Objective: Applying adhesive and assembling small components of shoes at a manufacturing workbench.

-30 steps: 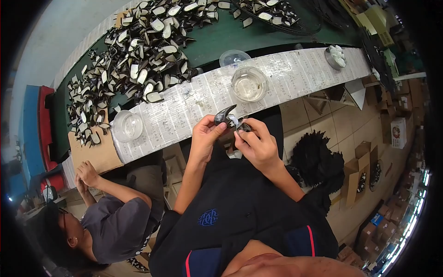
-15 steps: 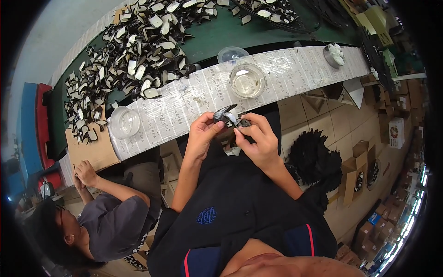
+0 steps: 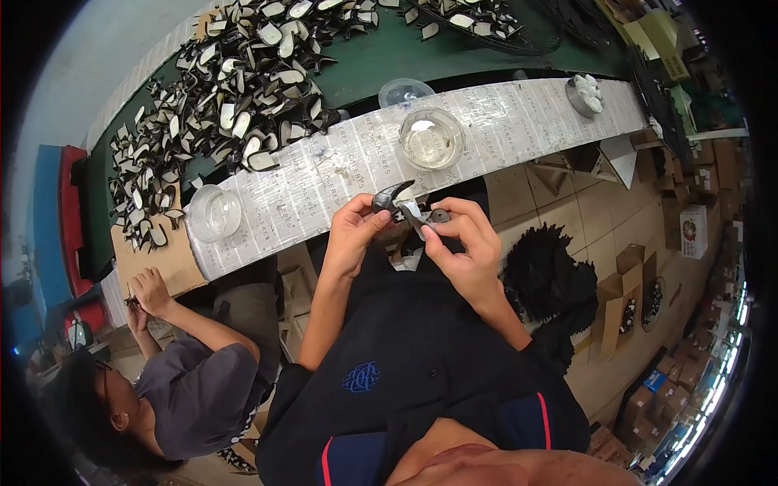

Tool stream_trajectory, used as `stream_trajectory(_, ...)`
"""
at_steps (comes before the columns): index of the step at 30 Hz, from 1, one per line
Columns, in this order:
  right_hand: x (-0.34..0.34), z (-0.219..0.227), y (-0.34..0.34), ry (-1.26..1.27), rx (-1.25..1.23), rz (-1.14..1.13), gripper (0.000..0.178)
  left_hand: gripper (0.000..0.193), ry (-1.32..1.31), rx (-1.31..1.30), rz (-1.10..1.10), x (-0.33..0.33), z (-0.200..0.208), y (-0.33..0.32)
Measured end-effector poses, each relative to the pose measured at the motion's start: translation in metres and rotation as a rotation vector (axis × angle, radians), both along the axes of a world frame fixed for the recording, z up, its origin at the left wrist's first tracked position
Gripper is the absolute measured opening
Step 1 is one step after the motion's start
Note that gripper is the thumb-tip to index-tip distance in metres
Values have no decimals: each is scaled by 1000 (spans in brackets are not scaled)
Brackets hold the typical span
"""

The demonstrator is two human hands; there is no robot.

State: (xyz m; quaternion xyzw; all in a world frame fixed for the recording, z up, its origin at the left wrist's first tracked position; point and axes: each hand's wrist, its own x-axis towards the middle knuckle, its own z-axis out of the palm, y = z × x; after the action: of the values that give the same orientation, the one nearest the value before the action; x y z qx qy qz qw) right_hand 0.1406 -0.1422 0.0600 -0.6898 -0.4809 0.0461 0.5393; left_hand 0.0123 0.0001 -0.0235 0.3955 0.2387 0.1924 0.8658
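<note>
Just in front of my body, both hands hold a small glossy black curved piece with a white patch (image 3: 395, 194), resembling the pieces in the pile; its exact kind is unclear. My left hand (image 3: 356, 232) pinches its left end between thumb and fingers. At the other end, my right hand (image 3: 464, 240) grips a dark flap of it with the thumb below and fingertips above. Beyond my hands, on the paper-covered bench edge (image 3: 324, 180), stands a round clear bowl of clear liquid (image 3: 432, 139).
A large heap of black pieces with pale faces (image 3: 235, 89) covers the green bench top (image 3: 365, 73). A second clear tub (image 3: 214, 213) and cardboard (image 3: 166, 263) lie left, near a co-worker's hands (image 3: 150, 296). A tin of white pieces (image 3: 585, 95) stands right; black scraps (image 3: 549, 275) lie below.
The right end of the held piece has bent downward, with my right fingers shifting slightly right. At left, the co-worker's hands have changed position and now show a small dark piece.
</note>
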Motion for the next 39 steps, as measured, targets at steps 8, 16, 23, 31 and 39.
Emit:
stream_trajectory(8, 6, 6, -2, 0, 6, -42, 15, 14, 13, 8, 8, 0, 0, 0)
stream_trajectory(16, 11, -2, 7, -185, -30, 12, 19, 13, 10, 3, -15, 3, 8, -1)
stream_trajectory(23, 10, -9, 10, -191, -68, 45, 19, 13, 16, 10, -22, 4, 8, -1)
stream_trajectory(31, 13, -8, 12, -258, -86, -71, 17, 14, 55, 35, -11, 4, 9, -2)
stream_trajectory(39, 24, -1, 7, -226, -48, -203, 16, 11, 46, -29, -22, 3, 5, 0)
